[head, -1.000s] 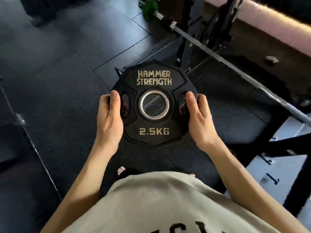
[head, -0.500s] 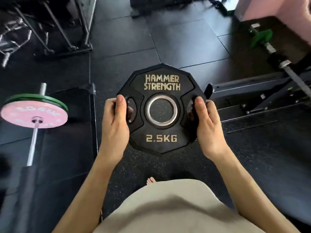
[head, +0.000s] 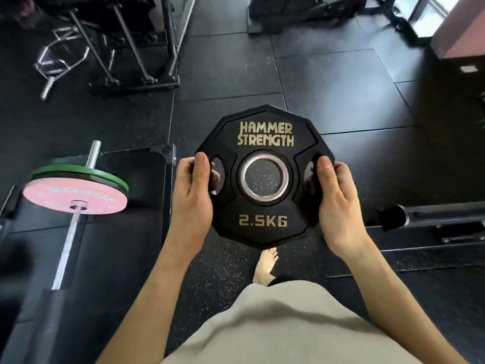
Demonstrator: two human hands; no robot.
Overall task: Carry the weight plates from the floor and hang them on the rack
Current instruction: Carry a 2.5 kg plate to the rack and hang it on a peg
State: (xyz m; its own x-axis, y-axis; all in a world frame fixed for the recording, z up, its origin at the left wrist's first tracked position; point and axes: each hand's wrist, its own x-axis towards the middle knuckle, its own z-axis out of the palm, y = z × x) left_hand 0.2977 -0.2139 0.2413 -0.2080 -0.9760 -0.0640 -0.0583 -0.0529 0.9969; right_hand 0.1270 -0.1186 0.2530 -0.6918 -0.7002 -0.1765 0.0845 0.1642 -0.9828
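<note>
beige shirt (head: pixel 283 327), bare forearms, one bare foot (head: pixel 265 266)

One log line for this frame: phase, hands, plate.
phase: carrying | left hand: grips plate left slot | right hand: grips right slot | plate: off the floor, label up, not yet on rack

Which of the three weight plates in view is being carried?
The black plate, gripped by the left hand and right hand; the pink plate and green plate sit on a barbell.

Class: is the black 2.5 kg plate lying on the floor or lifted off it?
Lifted. The plate is gripped by left hand and right hand, floor showing through its hole.
</note>
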